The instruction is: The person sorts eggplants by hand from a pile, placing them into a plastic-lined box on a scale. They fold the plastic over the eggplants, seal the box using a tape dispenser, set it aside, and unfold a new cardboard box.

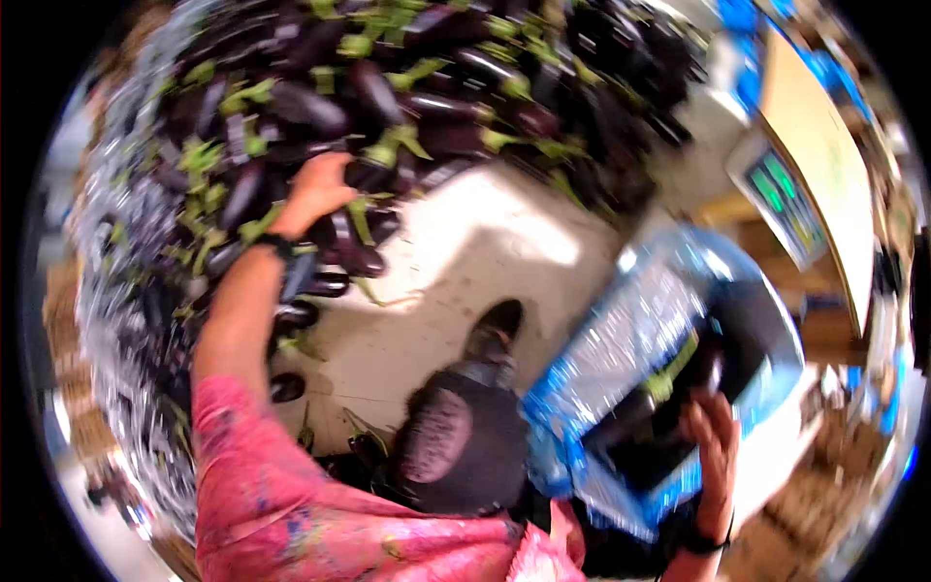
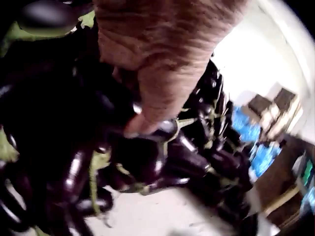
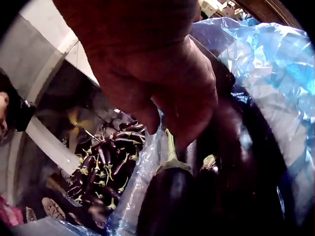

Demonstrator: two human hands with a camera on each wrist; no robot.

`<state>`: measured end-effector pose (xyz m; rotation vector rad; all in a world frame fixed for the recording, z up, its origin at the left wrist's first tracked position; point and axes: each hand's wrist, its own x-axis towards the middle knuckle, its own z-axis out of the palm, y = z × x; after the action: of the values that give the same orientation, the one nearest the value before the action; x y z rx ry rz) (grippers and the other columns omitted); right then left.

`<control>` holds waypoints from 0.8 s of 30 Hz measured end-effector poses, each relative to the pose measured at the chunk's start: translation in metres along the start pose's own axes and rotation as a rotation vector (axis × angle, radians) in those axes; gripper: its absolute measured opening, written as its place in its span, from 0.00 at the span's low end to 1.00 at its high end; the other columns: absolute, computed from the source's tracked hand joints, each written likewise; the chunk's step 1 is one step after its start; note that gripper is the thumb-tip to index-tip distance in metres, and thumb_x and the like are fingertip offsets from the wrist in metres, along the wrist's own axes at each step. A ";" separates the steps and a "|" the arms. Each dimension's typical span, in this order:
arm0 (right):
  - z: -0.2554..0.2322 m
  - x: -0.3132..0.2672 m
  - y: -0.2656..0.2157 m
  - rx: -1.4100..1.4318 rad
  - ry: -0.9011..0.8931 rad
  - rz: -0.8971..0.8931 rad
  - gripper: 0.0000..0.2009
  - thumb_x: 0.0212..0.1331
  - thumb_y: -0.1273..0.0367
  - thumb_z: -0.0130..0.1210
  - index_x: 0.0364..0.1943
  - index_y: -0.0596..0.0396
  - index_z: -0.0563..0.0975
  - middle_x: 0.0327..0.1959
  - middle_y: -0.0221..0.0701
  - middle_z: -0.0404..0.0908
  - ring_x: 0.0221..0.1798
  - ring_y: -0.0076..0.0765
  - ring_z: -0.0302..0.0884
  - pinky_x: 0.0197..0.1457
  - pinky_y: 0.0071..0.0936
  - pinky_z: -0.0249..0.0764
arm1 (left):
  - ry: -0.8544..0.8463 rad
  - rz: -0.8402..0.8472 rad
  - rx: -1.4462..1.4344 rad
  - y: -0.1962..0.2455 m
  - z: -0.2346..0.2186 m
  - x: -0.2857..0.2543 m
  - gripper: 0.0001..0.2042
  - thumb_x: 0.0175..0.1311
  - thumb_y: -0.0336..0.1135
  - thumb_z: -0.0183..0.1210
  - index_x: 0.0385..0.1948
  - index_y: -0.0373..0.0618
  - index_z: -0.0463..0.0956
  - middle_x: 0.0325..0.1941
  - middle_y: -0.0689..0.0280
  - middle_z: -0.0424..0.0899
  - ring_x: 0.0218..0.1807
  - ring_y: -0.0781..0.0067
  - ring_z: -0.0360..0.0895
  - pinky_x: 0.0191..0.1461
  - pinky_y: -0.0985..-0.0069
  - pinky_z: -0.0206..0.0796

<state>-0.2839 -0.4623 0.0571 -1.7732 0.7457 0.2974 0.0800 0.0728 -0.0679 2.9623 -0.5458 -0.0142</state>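
My left hand (image 1: 315, 189) reaches into a big heap of dark purple eggplants (image 1: 373, 92) with green stems. In the left wrist view, its thumb (image 2: 150, 110) points down against the eggplants (image 2: 140, 160); its other fingers are mostly hidden, and I cannot tell whether they grip one. My right hand (image 1: 713, 436) hangs over a box (image 1: 756, 315) lined with blue plastic, its fingers loosely bent downward. Eggplants (image 1: 621, 417) lie inside the box. In the right wrist view, the fingertips of the right hand (image 3: 162, 73) hang just above an eggplant's stem (image 3: 171, 147).
A scale with a green lit display (image 1: 776, 184) stands at the right beside a pale board (image 1: 810, 126). Clear plastic wrap (image 1: 116, 281) edges the heap at the left. Loose eggplants (image 1: 367, 446) lie on the white floor (image 1: 465, 233), near a shoe (image 1: 499, 325).
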 end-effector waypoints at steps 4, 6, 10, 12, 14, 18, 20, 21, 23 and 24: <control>-0.005 -0.008 0.000 -0.038 0.070 0.026 0.15 0.67 0.63 0.57 0.51 0.59 0.79 0.37 0.27 0.82 0.39 0.21 0.77 0.43 0.21 0.71 | -0.532 -0.267 -1.630 0.077 -0.033 -0.028 0.25 0.59 0.32 0.60 0.60 0.36 0.70 0.51 0.63 0.82 0.55 0.68 0.79 0.62 0.67 0.71; -0.008 -0.006 0.005 -0.081 0.025 0.053 0.17 0.67 0.62 0.57 0.53 0.60 0.78 0.40 0.29 0.83 0.41 0.25 0.79 0.45 0.23 0.73 | -0.527 -0.241 -1.933 0.092 -0.015 -0.038 0.36 0.57 0.41 0.66 0.66 0.34 0.64 0.61 0.48 0.77 0.60 0.54 0.77 0.70 0.60 0.65; -0.008 -0.018 0.016 -0.112 -0.058 0.030 0.20 0.67 0.60 0.56 0.55 0.61 0.76 0.42 0.31 0.83 0.42 0.28 0.80 0.46 0.25 0.74 | -0.511 -0.203 -2.195 0.174 -0.039 -0.052 0.44 0.54 0.48 0.72 0.70 0.39 0.59 0.61 0.46 0.76 0.62 0.52 0.76 0.70 0.58 0.65; -0.008 -0.023 0.019 -0.082 -0.062 0.016 0.20 0.67 0.60 0.56 0.55 0.61 0.76 0.42 0.32 0.83 0.42 0.28 0.80 0.45 0.25 0.74 | -0.534 -0.157 -2.055 0.192 -0.048 -0.053 0.43 0.53 0.45 0.73 0.70 0.41 0.60 0.59 0.48 0.78 0.60 0.53 0.78 0.68 0.59 0.68; -0.007 -0.026 0.019 -0.070 -0.039 0.003 0.20 0.67 0.60 0.57 0.54 0.61 0.77 0.41 0.32 0.83 0.41 0.28 0.80 0.45 0.24 0.74 | -0.536 -0.107 -2.103 0.204 -0.051 -0.055 0.41 0.54 0.44 0.72 0.69 0.39 0.60 0.56 0.49 0.79 0.57 0.53 0.79 0.65 0.59 0.70; -0.006 -0.028 0.026 -0.023 -0.031 -0.019 0.20 0.67 0.60 0.57 0.53 0.61 0.77 0.41 0.33 0.84 0.41 0.27 0.79 0.44 0.24 0.74 | -0.561 -0.017 -2.096 0.201 -0.057 -0.057 0.41 0.54 0.46 0.71 0.68 0.38 0.60 0.54 0.49 0.79 0.55 0.54 0.80 0.63 0.60 0.71; -0.004 -0.027 0.030 -0.032 -0.045 -0.016 0.20 0.67 0.59 0.58 0.54 0.60 0.77 0.41 0.32 0.84 0.40 0.26 0.79 0.43 0.23 0.74 | -0.532 -0.008 -2.085 0.201 -0.061 -0.062 0.41 0.56 0.52 0.69 0.67 0.38 0.61 0.52 0.50 0.80 0.53 0.56 0.80 0.60 0.62 0.73; -0.002 -0.027 0.030 -0.031 -0.049 -0.016 0.20 0.67 0.59 0.58 0.54 0.60 0.77 0.41 0.32 0.84 0.40 0.25 0.79 0.43 0.23 0.73 | -0.521 -0.019 -2.111 0.199 -0.059 -0.065 0.40 0.57 0.55 0.68 0.65 0.38 0.63 0.50 0.50 0.80 0.52 0.57 0.80 0.58 0.63 0.73; 0.003 -0.025 0.022 -0.035 -0.063 0.000 0.20 0.67 0.60 0.58 0.54 0.61 0.77 0.41 0.32 0.83 0.41 0.25 0.78 0.43 0.22 0.73 | -0.460 -0.101 -2.053 0.196 -0.057 -0.070 0.38 0.60 0.62 0.63 0.60 0.38 0.67 0.46 0.52 0.81 0.47 0.60 0.82 0.52 0.65 0.76; 0.003 -0.024 0.021 -0.060 -0.070 -0.032 0.18 0.67 0.64 0.56 0.55 0.63 0.76 0.39 0.32 0.82 0.39 0.26 0.78 0.43 0.24 0.74 | -0.457 -0.236 -2.071 0.196 -0.059 -0.073 0.35 0.64 0.63 0.58 0.57 0.37 0.69 0.41 0.55 0.82 0.41 0.63 0.83 0.48 0.68 0.78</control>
<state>-0.3153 -0.4547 0.0529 -1.8203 0.6639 0.3625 -0.0558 -0.0759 0.0146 0.9242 -0.0008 -0.7341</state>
